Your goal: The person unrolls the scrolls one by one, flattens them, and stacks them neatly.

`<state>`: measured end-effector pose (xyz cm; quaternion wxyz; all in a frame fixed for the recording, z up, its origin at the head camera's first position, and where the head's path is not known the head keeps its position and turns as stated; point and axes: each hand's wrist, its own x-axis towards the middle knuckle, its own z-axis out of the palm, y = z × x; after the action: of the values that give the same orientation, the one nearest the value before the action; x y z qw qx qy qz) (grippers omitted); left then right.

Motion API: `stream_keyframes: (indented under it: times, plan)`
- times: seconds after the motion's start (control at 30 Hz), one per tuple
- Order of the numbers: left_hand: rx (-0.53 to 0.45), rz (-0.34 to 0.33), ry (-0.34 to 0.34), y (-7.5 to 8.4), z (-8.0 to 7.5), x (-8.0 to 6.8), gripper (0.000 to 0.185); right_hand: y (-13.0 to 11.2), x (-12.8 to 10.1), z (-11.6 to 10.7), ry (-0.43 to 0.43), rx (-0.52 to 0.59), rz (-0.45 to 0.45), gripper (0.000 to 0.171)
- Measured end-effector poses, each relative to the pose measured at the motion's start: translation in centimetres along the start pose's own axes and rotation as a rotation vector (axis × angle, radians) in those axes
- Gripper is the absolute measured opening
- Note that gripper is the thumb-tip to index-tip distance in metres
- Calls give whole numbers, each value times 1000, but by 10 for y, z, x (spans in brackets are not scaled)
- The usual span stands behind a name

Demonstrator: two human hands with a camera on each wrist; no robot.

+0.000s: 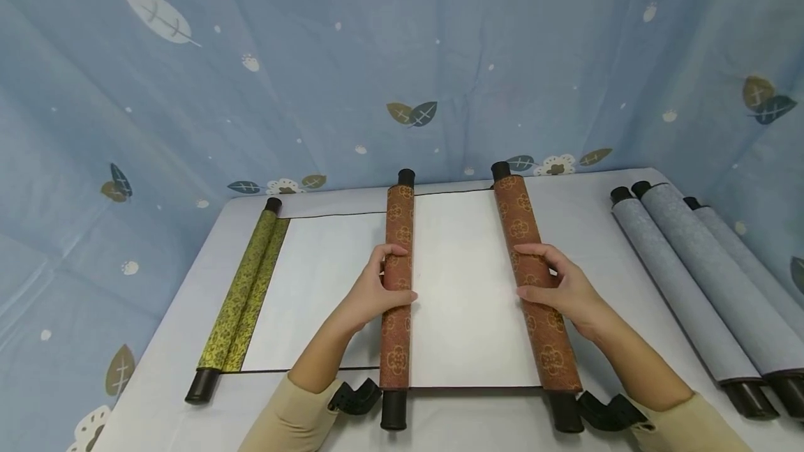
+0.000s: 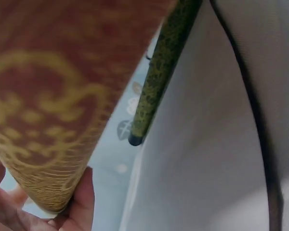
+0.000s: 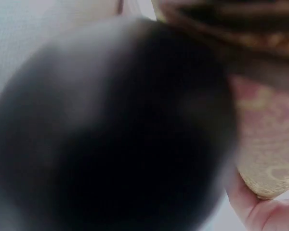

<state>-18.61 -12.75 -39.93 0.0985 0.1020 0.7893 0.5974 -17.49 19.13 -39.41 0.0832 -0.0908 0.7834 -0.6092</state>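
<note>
A reddish-brown scroll with gold flower patterns lies partly unrolled, its white paper [image 1: 467,298] showing between two rolled ends. My left hand [image 1: 369,291] grips the left roll [image 1: 397,351], thumb on the near side and fingers farther up. Around the right roll [image 1: 554,354], tilted slightly, my right hand [image 1: 568,291] holds on in a similar way. In the left wrist view the patterned roll [image 2: 62,86] looms large, with fingers [image 2: 82,199] curled at its far end. A blurred black end knob [image 3: 115,130] covers much of the right wrist view; part of the right hand [image 3: 265,211] shows beyond.
To the left lies a yellow-green patterned scroll [image 1: 241,291], also partly unrolled, its white sheet [image 1: 314,291] reaching the brown scroll's left roll. Several grey-blue rolled scrolls [image 1: 685,284] lie at the right. A blue leaf-print cloth [image 1: 352,54] hangs behind the white table [image 1: 157,396].
</note>
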Motion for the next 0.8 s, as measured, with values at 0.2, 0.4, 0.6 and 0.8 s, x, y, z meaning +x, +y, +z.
stream_keyframes:
  times: [0.2,0.4,0.6,0.8]
  plan:
    - [-12,-4,-15,0,-4,0,69,1,0,-4,-1,1,-32,70]
    - [-36,-17,-35,0,-9,-1,71,1,2,-9,-49,1,-81,69]
    - [-68,-42,-97,1,-16,-2,72,1,-1,-15,-71,-4,-66,67]
    - [-68,-20,-175,2,-26,-2,71,3,2,-11,-39,16,-31,68]
